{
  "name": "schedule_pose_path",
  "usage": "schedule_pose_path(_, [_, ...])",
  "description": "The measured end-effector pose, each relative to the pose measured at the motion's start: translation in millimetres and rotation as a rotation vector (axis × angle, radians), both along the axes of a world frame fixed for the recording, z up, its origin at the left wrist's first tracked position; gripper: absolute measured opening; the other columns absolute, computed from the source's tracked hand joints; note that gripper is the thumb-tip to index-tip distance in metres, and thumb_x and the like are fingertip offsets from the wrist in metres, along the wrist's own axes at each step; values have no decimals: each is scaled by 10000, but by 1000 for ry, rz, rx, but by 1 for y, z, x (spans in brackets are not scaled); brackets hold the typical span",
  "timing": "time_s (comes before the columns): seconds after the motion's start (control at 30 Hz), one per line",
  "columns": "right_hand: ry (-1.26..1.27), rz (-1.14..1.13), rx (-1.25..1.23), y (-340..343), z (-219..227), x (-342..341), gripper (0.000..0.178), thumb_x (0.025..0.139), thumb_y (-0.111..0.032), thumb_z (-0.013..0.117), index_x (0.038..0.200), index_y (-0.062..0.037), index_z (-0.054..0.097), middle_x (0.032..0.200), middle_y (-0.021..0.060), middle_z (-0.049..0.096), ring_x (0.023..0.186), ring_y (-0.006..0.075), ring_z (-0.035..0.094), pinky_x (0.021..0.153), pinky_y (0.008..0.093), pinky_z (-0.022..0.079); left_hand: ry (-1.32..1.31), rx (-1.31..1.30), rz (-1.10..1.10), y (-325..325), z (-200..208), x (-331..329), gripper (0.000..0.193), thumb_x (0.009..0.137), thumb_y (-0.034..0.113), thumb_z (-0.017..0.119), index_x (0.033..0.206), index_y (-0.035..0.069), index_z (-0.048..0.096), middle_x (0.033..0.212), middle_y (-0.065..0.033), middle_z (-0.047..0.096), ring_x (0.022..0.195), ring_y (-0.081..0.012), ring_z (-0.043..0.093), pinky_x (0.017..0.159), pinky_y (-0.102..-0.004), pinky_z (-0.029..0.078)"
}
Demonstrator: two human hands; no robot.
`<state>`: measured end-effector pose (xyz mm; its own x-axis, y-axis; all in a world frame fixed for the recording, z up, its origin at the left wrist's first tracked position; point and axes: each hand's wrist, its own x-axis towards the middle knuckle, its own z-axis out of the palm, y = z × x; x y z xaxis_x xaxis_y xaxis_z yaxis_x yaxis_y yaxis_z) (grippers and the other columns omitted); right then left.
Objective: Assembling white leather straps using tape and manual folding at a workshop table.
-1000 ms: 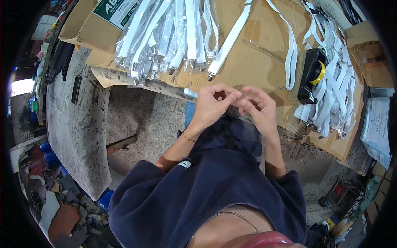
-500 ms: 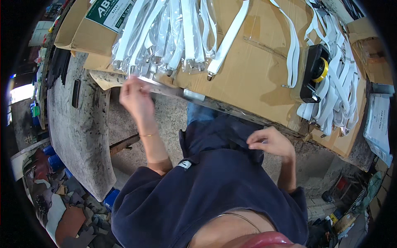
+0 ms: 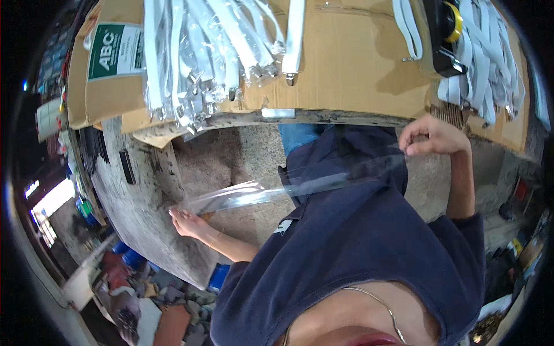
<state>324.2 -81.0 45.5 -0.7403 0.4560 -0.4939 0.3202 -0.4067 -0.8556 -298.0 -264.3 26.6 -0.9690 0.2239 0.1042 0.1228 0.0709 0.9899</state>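
A long, clear plastic sleeve [image 3: 254, 197] is stretched across in front of my body, below the table edge. At its left end my left hand [image 3: 189, 224] has its fingers closed on the plastic. My right hand [image 3: 434, 137] pinches the other end near the table's front edge. White elastic straps with metal clips, packed in clear sleeves [image 3: 199, 63], lie at the left of the cardboard-covered table [image 3: 352, 63]. Beside them is a bare white strap [image 3: 294, 37] with its clip toward me. A folded white strap [image 3: 408, 29] lies farther right.
A black tape dispenser [image 3: 441, 40] with a yellow ring stands beside a heap of loose white straps [image 3: 482, 63]. A cardboard box [image 3: 109, 98] with a green-and-white label sits at the left. The grey bench [image 3: 138, 202] bears a dark flat bar [image 3: 127, 167]. Scraps [image 3: 153, 311] cover the floor.
My left hand has come down and away from the bagged straps, drawing the clear sleeve along. My right hand has moved right and up and now holds its other end. The view has turned.
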Motion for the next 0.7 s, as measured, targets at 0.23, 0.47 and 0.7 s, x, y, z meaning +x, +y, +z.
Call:
schedule_pose_path(0.23, [-175, -331, 205, 5, -2, -51, 166, 853, -66, 630, 1002, -7, 674, 902, 63, 668, 822, 135, 619, 747, 280, 492, 320, -937, 138, -3, -47, 20, 525, 884, 190, 632, 1327, -22, 447, 1287, -245, 447, 1087, -331, 534, 835, -412, 506])
schedule_pose_path(0.47, [-186, -110, 745, 12, 24, -109, 266, 857, -30, 568, 1113, -59, 631, 892, 124, 617, 879, 320, 592, 798, 407, 458, 445, -269, -1232, 153, 37, 259, 389, 803, 55, 665, 1180, -7, 593, 1090, -134, 661, 932, -203, 632, 835, -350, 503])
schedule_pose_path(0.7, [7, -396, 700, 15, 35, -113, 416, 794, 17, 662, 1197, -7, 562, 837, 93, 602, 757, 194, 595, 717, 300, 489, -167, -447, -1620, 178, 34, 314, 134, 870, 73, 667, 934, -43, 686, 789, -80, 695, 700, -100, 628, 687, -255, 514])
